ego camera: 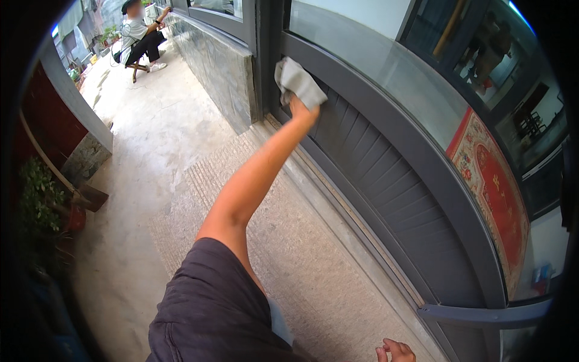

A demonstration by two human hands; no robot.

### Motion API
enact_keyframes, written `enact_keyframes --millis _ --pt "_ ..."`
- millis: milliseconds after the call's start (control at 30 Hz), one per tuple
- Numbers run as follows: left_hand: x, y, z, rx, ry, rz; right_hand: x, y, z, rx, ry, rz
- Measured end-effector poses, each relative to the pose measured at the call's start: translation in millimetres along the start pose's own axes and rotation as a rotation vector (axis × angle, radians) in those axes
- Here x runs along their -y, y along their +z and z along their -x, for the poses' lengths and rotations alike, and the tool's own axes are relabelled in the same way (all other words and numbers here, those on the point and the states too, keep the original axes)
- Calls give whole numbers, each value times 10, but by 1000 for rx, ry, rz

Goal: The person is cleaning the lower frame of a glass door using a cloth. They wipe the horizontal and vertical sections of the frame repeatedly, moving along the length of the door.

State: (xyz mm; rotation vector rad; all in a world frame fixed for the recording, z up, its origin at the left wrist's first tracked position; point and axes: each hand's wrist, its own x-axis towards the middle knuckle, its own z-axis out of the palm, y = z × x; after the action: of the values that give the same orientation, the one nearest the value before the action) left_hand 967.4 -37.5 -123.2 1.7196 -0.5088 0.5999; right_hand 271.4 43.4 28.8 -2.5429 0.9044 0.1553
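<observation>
My left arm is stretched forward, and my left hand (302, 110) holds a pale grey cloth (299, 83). The cloth lies against the upper corner of the dark grey ribbed lower panel (362, 135) of a glazed door, just under its crossbar, and covers most of my fingers. At the bottom edge of the view is my right hand (396, 351), partly cut off, with its fingers loosely bent and nothing seen in it. It is nearest to the stone step (316, 271) and the door's foot.
Along the door's base runs a sill track (348, 208). A red patterned rug (495, 181) shows through the glass. Ahead, a person (140, 36) sits on a folding stool (136, 68) beside a tiled low wall (212, 68). On the left are a shovel (90, 197) and a potted plant (40, 194).
</observation>
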Motion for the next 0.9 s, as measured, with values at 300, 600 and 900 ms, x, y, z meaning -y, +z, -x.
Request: enact_keyframes --millis 300,600,900 --pt "118 408 569 -65 14 101 136 -39 -17 -24 19 -17" --pt "1067 477 -94 -304 -256 250 165 -12 -122 8 -11 -61" --pt "1450 649 652 -144 -407 -200 221 -59 -111 -23 -62 -48"
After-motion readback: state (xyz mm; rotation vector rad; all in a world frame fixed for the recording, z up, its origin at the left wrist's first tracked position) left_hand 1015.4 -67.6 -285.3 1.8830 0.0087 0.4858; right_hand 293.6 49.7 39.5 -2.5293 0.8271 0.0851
